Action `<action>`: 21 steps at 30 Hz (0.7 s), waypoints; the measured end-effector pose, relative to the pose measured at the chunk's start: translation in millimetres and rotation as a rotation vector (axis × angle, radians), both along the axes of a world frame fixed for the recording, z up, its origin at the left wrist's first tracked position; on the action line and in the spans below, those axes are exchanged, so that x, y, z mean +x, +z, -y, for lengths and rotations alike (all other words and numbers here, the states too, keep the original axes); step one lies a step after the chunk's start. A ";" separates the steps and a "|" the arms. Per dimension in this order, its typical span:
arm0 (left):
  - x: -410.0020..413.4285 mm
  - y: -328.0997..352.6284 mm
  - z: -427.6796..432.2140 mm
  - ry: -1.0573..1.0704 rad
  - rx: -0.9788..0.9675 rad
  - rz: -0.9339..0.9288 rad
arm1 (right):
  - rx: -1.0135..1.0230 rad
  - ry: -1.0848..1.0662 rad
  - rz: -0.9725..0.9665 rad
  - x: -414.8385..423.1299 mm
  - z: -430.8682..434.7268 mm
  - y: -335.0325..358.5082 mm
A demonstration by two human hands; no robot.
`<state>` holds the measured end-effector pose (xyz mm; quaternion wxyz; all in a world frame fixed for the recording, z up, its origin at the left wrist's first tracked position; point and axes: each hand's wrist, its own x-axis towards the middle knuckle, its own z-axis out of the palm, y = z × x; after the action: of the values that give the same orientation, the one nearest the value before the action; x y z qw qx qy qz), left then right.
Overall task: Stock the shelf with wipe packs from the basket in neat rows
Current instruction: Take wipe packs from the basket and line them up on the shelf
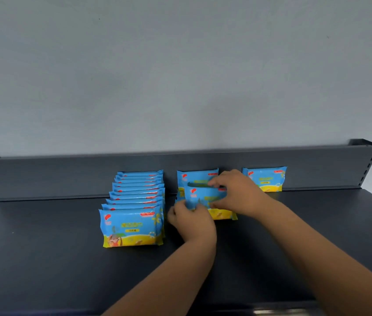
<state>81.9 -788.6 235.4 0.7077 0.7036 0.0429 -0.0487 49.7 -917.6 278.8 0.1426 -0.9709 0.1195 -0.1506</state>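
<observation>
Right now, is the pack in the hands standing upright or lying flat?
Upright: the pack faces the camera, yellow edge down on the shelf, left hand holding its lower corner, right hand gripping its right side.

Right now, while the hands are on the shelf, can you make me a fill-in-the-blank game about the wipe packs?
1. The longest row of packs stands on the ____ of the shelf.
2. The left hand and right hand grip a pack in the ____ row.
3. Each pack is mostly ____ with a yellow bottom edge.
Missing words: left; middle; blue.
</observation>
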 end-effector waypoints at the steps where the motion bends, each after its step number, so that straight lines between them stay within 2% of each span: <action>1: -0.4 2.4 -0.8 0.011 -0.040 -0.038 | -0.015 -0.012 -0.012 0.0 -1.2 -0.9; 5: 6.9 8.6 -3.2 0.072 -0.213 -0.194 | 0.093 -0.051 -0.019 -3.7 -5.7 4.7; 9: 10.8 18.0 -4.6 0.179 -0.244 -0.312 | 0.231 0.016 -0.022 -14.9 -6.3 11.7; 14: 5.2 38.0 -1.8 0.219 -0.280 -0.424 | 0.107 0.021 0.017 -28.6 -6.6 12.4; 21: -0.6 47.3 -0.4 0.154 -0.495 -0.457 | 0.054 0.000 0.065 -38.1 -5.2 2.6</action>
<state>81.3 -788.2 282.6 0.8307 0.4761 0.2401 -0.1602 11.5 -912.4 281.4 0.1725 -0.9613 0.1190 -0.1789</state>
